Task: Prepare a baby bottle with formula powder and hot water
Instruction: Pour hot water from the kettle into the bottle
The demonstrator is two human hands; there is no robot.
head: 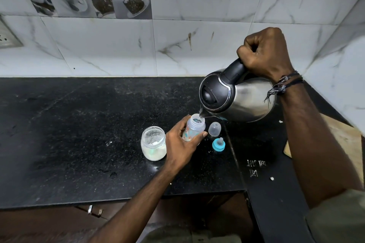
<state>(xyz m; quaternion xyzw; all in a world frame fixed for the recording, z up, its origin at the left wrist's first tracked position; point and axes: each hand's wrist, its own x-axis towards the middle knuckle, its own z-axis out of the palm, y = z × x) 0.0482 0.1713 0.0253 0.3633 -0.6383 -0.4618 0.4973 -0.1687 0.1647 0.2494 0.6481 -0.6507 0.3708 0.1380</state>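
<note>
- Two hands are busy at once: the right hand [264,53] is wrapped in a fist round the black handle of a steel kettle [237,94], and the left hand [181,144] has fingers and thumb curled round the baby bottle [192,128].
- Kettle tipped hard to the left, lid closed, its spout right over the open mouth of the bottle; a thin line of water seems to run from the spout into it.
- Bottle stands on the dark surface [79,134], near the middle, leaning slightly towards the kettle. I cannot tell how full it is.
- Just left of the bottle, touching the left hand or nearly so, sits an open glass jar [153,144] of white powder.
- Just right of the bottle lies a clear cap [214,128]; nearer and a little right of that, the blue-ringed teat [218,144] stands apart from it.
- My reading: this is the hot-water step, with the formula likely already in.
- Next move, as I judge it, calls for righting the kettle gently once the level is right, setting it down away from the bottle, then fitting the teat and cap.
- Hot water so close to the left fingers wants a slow, steady pour.
</note>
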